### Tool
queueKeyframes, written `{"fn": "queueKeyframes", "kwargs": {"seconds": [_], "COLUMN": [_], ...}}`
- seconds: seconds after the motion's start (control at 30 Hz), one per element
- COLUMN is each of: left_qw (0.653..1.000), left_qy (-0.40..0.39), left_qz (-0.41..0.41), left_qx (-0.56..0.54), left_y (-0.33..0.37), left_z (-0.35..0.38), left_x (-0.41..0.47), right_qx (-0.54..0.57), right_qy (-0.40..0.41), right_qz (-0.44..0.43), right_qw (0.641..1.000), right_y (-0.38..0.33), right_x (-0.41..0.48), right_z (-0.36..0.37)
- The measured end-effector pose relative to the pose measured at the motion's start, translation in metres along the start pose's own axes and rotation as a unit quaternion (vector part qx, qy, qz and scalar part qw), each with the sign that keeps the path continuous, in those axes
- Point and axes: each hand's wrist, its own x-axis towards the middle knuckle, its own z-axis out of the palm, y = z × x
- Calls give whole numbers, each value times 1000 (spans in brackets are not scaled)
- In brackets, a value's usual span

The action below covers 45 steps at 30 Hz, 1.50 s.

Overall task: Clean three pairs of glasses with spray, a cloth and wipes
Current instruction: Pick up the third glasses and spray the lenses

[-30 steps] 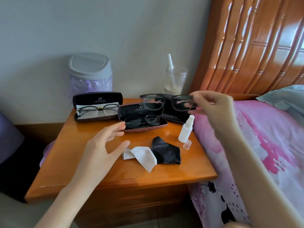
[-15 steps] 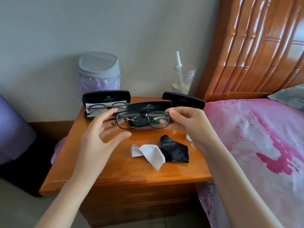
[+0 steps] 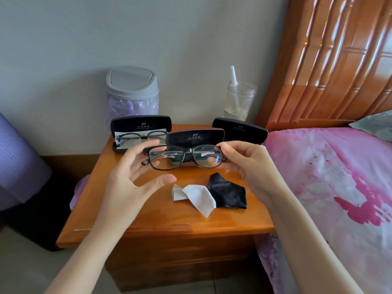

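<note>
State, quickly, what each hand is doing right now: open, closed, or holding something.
Left hand: open, fingers spread beside the dark-framed glasses, gripping nothing.
Right hand: pinching those glasses by one end.

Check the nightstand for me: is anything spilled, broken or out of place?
Nothing stands out. The right hand pinches the black-framed glasses, which look intact, above the nightstand; the left hand is open beside them. The white cloth and black cloth lie rumpled and overlapping, but no liquid shows.
</note>
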Motion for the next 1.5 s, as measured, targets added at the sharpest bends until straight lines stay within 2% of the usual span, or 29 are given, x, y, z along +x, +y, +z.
{"fn": "queueKeyframes", "kwargs": {"seconds": [0.23, 0.33, 0.57, 0.7, 0.83, 1.17, 1.5], "left_qw": [1000, 999, 990, 987, 984, 981, 993], "left_qy": [18, 14, 30, 30, 35, 25, 19], "left_qz": [19, 21, 5, 29, 29, 83, 111], "left_qx": [10, -30, -141, -158, -174, -173, -21], "left_y": [3, 6, 11, 13, 14, 18, 17], "left_z": [-5, -7, -7, -11, -10, -14, -26], "left_x": [-3, -3, -2, 0, -1, 0, -2], "right_qx": [-12, -3, 134, 170, 201, 135, -1], "right_qy": [-22, -35, -97, -131, -111, -93, -78], "right_qz": [-15, -28, -49, -54, -55, -120, -146], "right_qw": [1000, 999, 985, 975, 972, 979, 986], "right_y": [3, 4, 8, 7, 8, 2, -1], "right_x": [-2, -2, 2, 1, 2, 5, 1], "right_z": [2, 3, 14, 20, 24, 27, 19]}}
